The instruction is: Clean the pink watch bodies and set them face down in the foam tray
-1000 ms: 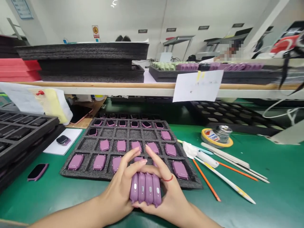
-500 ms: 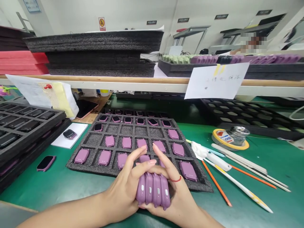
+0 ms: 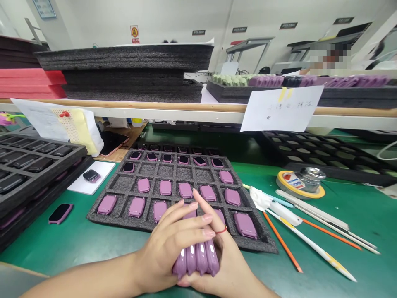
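Purple watch cases (image 3: pixel 165 187) lie in the foam tray (image 3: pixel 166 170) at centre frame. Lower centre, the left hand (image 3: pixel 164 252) and right hand (image 3: pixel 231 265) together clasp a stack of four cases (image 3: pixel 196 258) at the tray's near edge, over the green mat (image 3: pixel 62 248). Even pressure from both palms would likely hold the stack aligned, with fingertips squaring the edges.

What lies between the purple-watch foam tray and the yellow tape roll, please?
In the head view, a white wipe and a pen's tip lie on the green mat.
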{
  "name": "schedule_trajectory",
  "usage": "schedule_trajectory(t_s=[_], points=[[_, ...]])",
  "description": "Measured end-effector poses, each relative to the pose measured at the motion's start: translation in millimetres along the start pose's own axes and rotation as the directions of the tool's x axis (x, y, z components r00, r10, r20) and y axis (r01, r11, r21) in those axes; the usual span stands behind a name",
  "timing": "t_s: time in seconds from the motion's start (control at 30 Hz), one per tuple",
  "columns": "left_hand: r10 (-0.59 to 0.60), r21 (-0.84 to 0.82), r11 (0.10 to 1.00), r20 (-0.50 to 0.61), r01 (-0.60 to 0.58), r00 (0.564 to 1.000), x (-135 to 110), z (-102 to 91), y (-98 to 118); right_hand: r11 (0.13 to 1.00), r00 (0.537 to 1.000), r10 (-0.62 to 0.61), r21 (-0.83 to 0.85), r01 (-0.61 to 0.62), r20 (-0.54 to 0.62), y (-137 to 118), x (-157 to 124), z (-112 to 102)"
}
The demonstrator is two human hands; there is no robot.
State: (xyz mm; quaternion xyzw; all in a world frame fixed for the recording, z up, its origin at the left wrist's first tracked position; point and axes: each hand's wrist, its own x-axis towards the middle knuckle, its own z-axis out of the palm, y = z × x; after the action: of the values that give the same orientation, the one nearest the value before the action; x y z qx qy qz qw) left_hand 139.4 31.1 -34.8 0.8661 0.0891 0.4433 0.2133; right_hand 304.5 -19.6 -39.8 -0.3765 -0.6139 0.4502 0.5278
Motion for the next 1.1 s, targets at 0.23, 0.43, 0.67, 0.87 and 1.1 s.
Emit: schedule_trajectory(t_s=[0.23, 0.43, 0.67, 0.87, 1.1], points=[[-0.377, -0.379, 0.857, 0.004, 0.35, 0.926, 12, 2.5, 11, 0.953, 0.976, 0.202, 0.212, -0.215, 0.082, -7, 4, -13], [-0.741, -0.847, 0.017, 0.346, 0.531, 0.575, 16, 1.5, 14, 0.907, 0.977, -0.21, -0.382, 0.179, -0.039, -25, 9, -39], [-0.627, -0.837, -0.337, 0.542, 0.432, 0.56, 11, 7.9, 6, 0.846, 0.941, -0.338, -0.43, 0.314, 0.023, -35, 13, -31], [-0.548, -0.821, -0.405, 0.57, 0.401, 0.613, 8, 9.9, 4, 0.876, 0.845, -0.436, -0.361, 0.319, -0.31, -37, 12, -35], [-0.501, -0.805, -0.439, 0.587, 0.399, 0.636, 13, 6.5, 7, 0.786, 0.911, -0.411, -0.503, 0.361, 0.011, -26, 5, -32]])
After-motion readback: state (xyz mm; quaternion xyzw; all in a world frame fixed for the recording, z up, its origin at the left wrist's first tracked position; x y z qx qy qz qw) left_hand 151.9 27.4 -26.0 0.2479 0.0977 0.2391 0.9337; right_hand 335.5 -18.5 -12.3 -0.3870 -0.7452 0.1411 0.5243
